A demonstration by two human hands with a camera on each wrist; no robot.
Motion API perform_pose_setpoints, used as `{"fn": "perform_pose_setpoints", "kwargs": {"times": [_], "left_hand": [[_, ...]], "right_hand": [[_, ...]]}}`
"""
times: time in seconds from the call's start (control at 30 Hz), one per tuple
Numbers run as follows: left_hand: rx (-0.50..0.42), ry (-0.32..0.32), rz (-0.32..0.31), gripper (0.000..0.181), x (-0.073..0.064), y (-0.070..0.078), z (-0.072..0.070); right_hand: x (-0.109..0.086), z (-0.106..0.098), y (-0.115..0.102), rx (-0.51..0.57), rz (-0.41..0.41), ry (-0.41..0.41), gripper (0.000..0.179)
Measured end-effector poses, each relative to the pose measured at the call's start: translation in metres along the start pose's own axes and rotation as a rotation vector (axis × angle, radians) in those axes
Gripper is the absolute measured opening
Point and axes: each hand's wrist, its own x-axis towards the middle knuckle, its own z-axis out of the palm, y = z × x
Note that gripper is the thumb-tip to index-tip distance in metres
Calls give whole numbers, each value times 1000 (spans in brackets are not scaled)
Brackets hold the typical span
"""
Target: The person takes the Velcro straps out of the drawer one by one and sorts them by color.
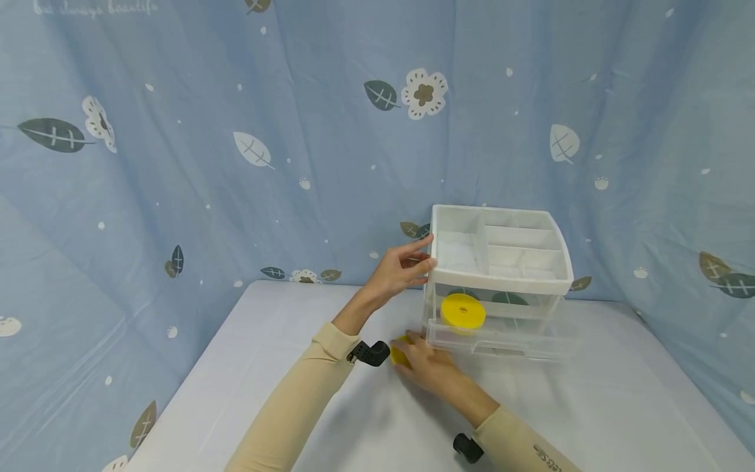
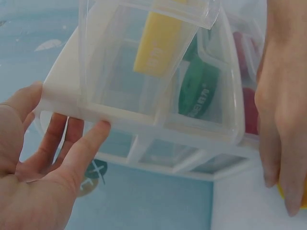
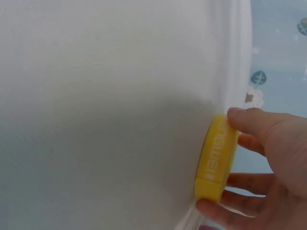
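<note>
My left hand (image 1: 392, 272) touches the left rim of a white drawer organizer (image 1: 501, 282) with its fingertips and thumb, the fingers spread and fairly straight. Below and to the right, my right hand (image 1: 433, 367) grips a yellow disc (image 3: 216, 158) with white lettering, close over the white table (image 1: 283, 400). The disc stands on edge between thumb and fingers in the right wrist view. A clear drawer (image 1: 501, 351) of the organizer is pulled out, and another yellow disc (image 1: 463, 311) lies in it. Through the clear plastic, the left wrist view shows a green disc (image 2: 199, 88).
Shallow compartments divide the organizer's top tray (image 1: 460, 252). Something red (image 2: 250, 110) shows beside the green disc in the left wrist view. A blue curtain (image 1: 330, 131) with leaf and flower prints hangs behind the table and at its sides.
</note>
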Motion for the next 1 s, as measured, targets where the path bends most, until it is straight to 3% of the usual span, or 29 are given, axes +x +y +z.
{"fn": "perform_pose_setpoints", "kwargs": {"times": [0.2, 0.5, 1.0], "left_hand": [[-1, 1, 3, 57, -1, -1, 0], [4, 11, 3, 58, -2, 1, 2], [-6, 9, 2, 59, -2, 1, 2]], "right_hand": [[-1, 2, 0, -59, -58, 32, 42], [-2, 4, 2, -75, -61, 55, 42], [-5, 1, 4, -38, -111, 55, 44]]}}
